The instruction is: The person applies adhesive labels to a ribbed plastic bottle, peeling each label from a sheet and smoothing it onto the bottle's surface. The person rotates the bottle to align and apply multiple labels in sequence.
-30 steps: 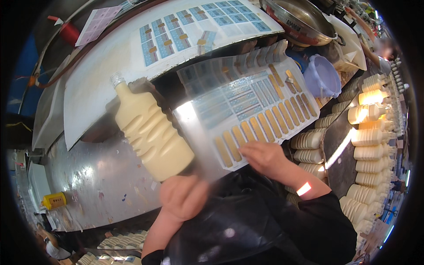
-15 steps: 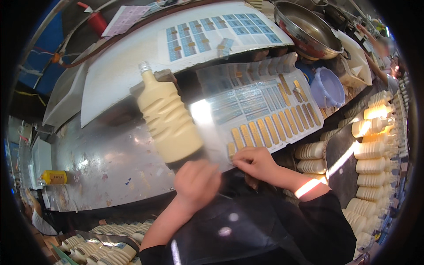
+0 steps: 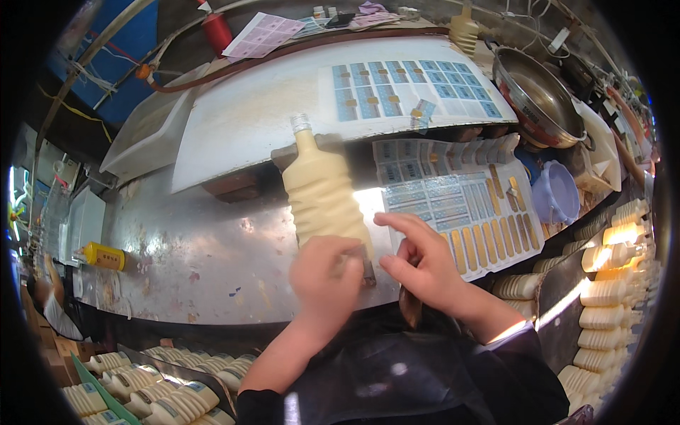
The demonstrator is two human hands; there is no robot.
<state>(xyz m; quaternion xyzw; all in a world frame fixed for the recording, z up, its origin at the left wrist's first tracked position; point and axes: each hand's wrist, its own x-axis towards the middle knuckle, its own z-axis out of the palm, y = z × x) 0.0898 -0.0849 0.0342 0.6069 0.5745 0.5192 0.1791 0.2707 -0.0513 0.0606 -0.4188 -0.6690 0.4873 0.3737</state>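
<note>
A cream ribbed bottle [image 3: 322,188] with a clear threaded neck lies on a dark rest [image 3: 285,157] on the metal table, its neck pointing away from me. My left hand [image 3: 327,278], blurred, is curled in front of the bottle's base; whatever its fingers may hold is hidden. Just right of the base is my right hand [image 3: 423,262], with thumb and forefinger apart and nothing visible between them. Beyond it lies a label sheet [image 3: 536,244] with gold strips and blue labels. A brown piece [image 3: 410,308] shows below my right hand; I cannot tell what it is.
A white board [image 3: 248,127] at the back carries blue label sheets [image 3: 453,88]. At right are a metal pan [image 3: 538,92] and a lilac bucket [image 3: 556,193]. Cream bottles [image 3: 605,290] stand in rows at right and lower left. A yellow container [image 3: 104,256] sits at left.
My right hand has come off the gold strips and opened beside the bottle's base. My left hand stays curled near the base. The whole view has shifted, with the scene now further right.
</note>
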